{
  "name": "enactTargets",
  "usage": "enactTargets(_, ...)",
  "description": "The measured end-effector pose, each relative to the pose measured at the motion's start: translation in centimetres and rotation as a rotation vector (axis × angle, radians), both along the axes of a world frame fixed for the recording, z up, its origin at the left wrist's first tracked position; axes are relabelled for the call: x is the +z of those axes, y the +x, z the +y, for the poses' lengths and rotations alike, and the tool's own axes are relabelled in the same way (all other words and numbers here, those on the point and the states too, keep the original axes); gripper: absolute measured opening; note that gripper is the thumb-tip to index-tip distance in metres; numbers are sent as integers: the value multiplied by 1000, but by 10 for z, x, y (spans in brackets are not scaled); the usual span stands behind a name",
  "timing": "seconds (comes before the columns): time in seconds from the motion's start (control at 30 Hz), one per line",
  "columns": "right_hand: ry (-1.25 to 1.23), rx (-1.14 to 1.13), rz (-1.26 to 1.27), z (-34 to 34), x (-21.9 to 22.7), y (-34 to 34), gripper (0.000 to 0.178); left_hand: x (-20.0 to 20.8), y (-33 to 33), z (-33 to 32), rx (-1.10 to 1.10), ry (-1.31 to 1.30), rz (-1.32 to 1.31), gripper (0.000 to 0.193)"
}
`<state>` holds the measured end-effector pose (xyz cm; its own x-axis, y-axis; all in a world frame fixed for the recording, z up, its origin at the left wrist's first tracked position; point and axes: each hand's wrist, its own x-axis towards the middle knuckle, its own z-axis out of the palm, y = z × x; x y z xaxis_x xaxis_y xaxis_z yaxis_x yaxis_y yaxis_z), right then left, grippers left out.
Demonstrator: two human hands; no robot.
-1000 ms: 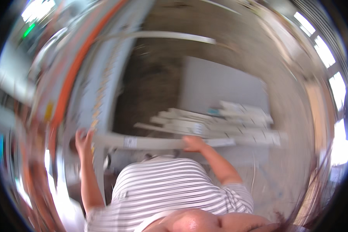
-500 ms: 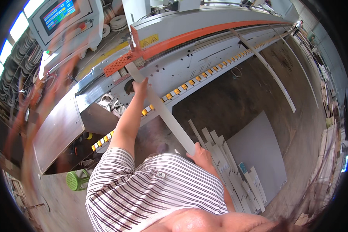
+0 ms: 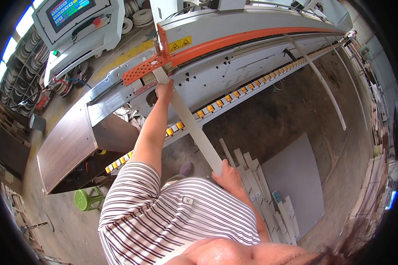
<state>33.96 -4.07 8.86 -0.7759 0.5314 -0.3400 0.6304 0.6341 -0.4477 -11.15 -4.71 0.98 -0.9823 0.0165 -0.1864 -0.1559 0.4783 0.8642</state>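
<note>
A long, narrow, pale board strip (image 3: 193, 128) slants from the machine down toward my body. My left hand (image 3: 164, 91) is closed around it close to its far end, which lies at the perforated orange guard (image 3: 141, 70). At the near end, my right hand (image 3: 230, 176) grips the strip, with some fingers hidden beneath it. Between the two hands the strip passes over a row of yellow and white rollers (image 3: 210, 108) along the front of the long grey machine (image 3: 199, 81).
Several white board strips (image 3: 256, 190) lie stacked by my right side, beside a large grey panel (image 3: 294, 176). A control panel (image 3: 70, 13) stands at the far left. A brown wooden table (image 3: 68, 141) and green stool (image 3: 87, 198) are at left. Two long bars (image 3: 318, 79) jut from the machine.
The view has shifted, so the machine appears farther right. My left hand's fingers have closed more around the strip; my right hand keeps its grip. Blurred orange streaks at left are gone.
</note>
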Motion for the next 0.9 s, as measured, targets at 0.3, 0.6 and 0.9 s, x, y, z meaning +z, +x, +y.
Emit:
enactTargets(0.3,-79,-5,-35,10,6,-14,44,-3,-14,1,-25,49,-49,54)
enactTargets(0.6,-94,22,-76,28,1,-15,31,-5,-19,16,-27,3,-65,54)
enactTargets(0.9,5,-81,-23,82,6,-12,48,-19,-14,100,-64,53,15,57)
